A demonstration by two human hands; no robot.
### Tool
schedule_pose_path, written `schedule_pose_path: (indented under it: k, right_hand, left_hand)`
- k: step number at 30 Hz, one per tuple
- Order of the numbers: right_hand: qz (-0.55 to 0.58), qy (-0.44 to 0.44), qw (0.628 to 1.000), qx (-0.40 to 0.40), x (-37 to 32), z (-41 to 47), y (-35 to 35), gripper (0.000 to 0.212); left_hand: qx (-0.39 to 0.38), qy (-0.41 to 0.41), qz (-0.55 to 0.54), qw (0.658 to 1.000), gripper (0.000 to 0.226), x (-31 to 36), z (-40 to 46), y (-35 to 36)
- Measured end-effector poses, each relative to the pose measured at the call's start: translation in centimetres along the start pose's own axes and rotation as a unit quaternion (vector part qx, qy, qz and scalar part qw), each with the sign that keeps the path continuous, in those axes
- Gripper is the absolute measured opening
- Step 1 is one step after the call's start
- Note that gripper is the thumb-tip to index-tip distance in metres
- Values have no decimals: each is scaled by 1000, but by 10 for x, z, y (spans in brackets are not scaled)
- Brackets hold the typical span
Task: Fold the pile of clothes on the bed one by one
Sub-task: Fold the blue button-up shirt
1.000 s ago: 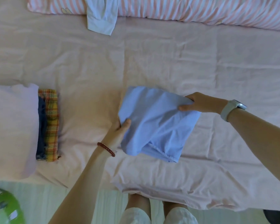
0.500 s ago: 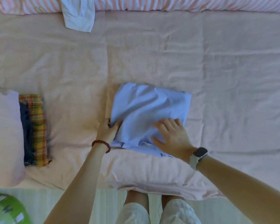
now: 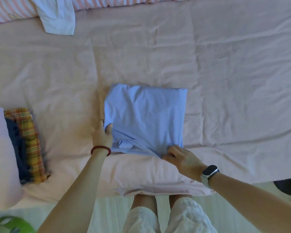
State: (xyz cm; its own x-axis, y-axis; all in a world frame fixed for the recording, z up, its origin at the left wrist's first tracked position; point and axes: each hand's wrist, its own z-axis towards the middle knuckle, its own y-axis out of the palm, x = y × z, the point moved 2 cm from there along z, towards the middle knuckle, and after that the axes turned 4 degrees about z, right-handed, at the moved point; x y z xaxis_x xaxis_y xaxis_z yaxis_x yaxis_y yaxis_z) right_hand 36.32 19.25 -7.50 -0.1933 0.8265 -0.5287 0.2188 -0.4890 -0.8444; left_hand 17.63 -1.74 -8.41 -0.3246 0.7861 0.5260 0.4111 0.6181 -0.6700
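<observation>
A light blue garment (image 3: 146, 115) lies folded into a rough square on the pink bed sheet (image 3: 225, 73). My left hand (image 3: 102, 135) pinches its left edge between thumb and fingers. My right hand (image 3: 181, 158) grips the garment's near right corner, where the fabric bunches. A stack of folded clothes (image 3: 25, 145) lies at the left: a plaid piece, a dark blue one and a pale pink one. A white garment (image 3: 56, 17) hangs down from the striped pillow at the far side.
A pink striped pillow (image 3: 10, 9) runs along the far edge of the bed. A green object (image 3: 12, 225) sits on the floor at the lower left, and a dark object (image 3: 287, 187) at the right edge. My legs stand against the near bed edge.
The blue garment was laid down and flattened. My right hand slid from pressing its middle to the near right corner, which it now grips. My left hand stayed on the left edge.
</observation>
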Motion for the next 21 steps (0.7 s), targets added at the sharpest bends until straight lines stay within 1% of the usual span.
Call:
schedule_pose_path:
  k: [2, 6, 8, 11, 13, 15, 16, 18, 21]
  right_hand:
    - [-12, 18, 1000, 8, -6, -6, 8, 36]
    - [-9, 123, 991, 55, -15, -13, 18, 27]
    - [-6, 189, 978, 91, -20, -16, 19, 23]
    - [49, 296, 944, 139, -29, -20, 16, 13]
    - [87, 330, 928, 147, -36, -20, 16, 9]
    - [116, 355, 917, 141, -41, -22, 20, 8]
    - [133, 381, 904, 141, -41, -24, 23, 8]
    - [171, 453, 866, 127, -39, -29, 24, 8]
    - [192, 546, 815, 28, -29, -35, 23, 17]
  left_hand:
    - [2, 2, -4, 1000, 20, 0, 0, -1]
    - [3, -9, -19, 1000, 18, 1, -4, -3]
    - [2, -29, -42, 999, 15, 4, -10, -5]
    - [5, -62, -51, 997, 30, 3, -24, -8]
    - [-1, -94, -45, 995, 33, -6, -33, -11]
    - [-18, -122, -79, 989, 27, -16, -39, -13]
    - [-22, -134, -101, 986, 23, -22, -39, -15]
    - [-17, -146, -117, 982, 19, -30, -38, -21]
    - [4, -139, -79, 987, 21, -31, -32, -25]
